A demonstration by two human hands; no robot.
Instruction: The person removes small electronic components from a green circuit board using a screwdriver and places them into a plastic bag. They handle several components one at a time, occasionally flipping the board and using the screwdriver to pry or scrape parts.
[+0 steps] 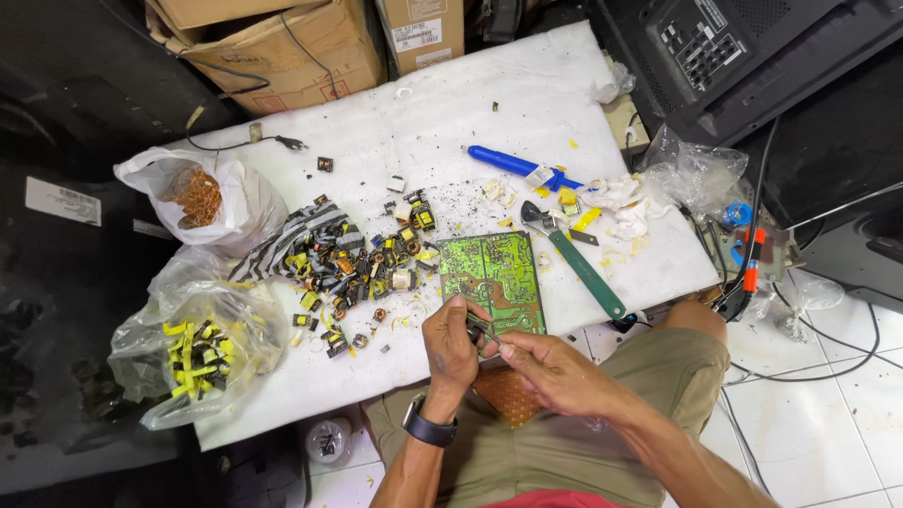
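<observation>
At the bottom centre of the frame the person's knees in khaki shorts frame the two hands. The left hand (451, 343), with a dark watch at the wrist, has its fingers curled closed around a small dark tool (482, 329); the right hand (550, 367) meets it from the lower right, fingertips pinched on the same tool's near end. Both hands sit at the near edge of a green circuit board (494, 273), which lies flat on the white table (451, 122) just above them in the middle of the frame.

Right of the board a green-handled wrench (583, 268) lies diagonally. Left of it a heap of small loose components (362, 259) spreads across the white surface. At lower left a clear bag of yellow-taped parts (198, 353) hangs off the table edge; above it a white bag of copper wire (198, 198). Farther up, right of centre, lies a blue-handled tool (513, 165). Cardboard boxes (273, 47) stand along the top edge.
</observation>
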